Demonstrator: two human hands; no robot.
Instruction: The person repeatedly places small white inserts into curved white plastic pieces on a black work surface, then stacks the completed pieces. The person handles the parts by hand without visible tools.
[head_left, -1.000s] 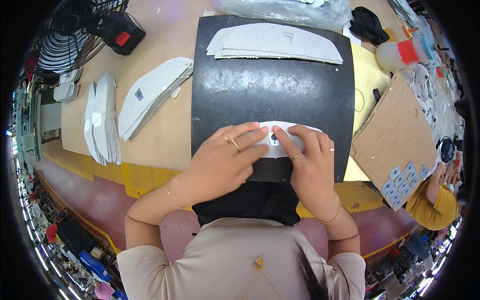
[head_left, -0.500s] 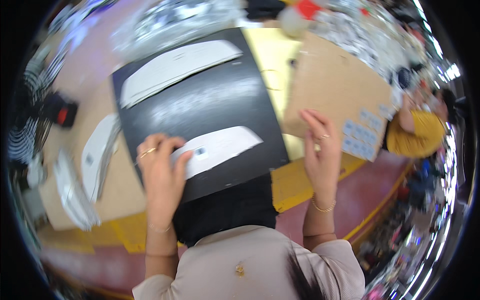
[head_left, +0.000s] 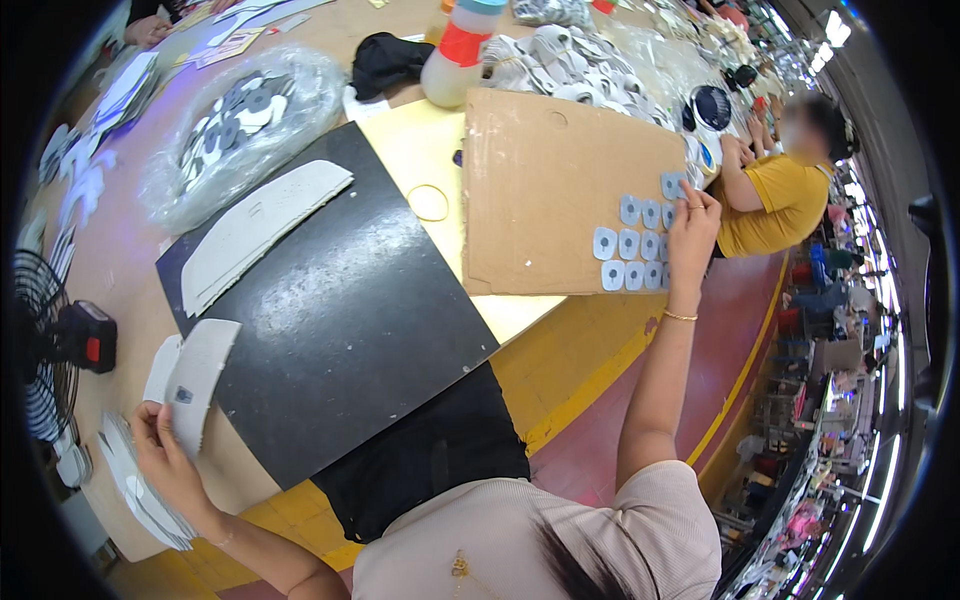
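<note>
My left hand (head_left: 168, 458) is at the left side, fingers closed on the lower end of a white curved panel (head_left: 205, 365) that bears a small grey patch. The panel lies over other white panels beside the black board (head_left: 330, 290). Over the brown cardboard sheet (head_left: 550, 180), my right hand (head_left: 692, 240) pinches at the edge of a blue-grey square patch (head_left: 672, 185). Several similar patches with dark centres sit in rows beneath and beside that hand, which covers some of them. A stack of white curved panels (head_left: 265, 225) rests on the board's far part.
More white panels (head_left: 140, 490) are piled at the near left, by a black fan (head_left: 45, 340). A plastic bag of cut pieces (head_left: 245, 120), a bottle with a red band (head_left: 460, 50) and a yellow sheet (head_left: 400, 140) lie farther back. A person in yellow (head_left: 775, 200) works at the right.
My left hand has carried the patched panel from the board to the pile at the left. The right hand has moved right onto the patches. The view has turned.
</note>
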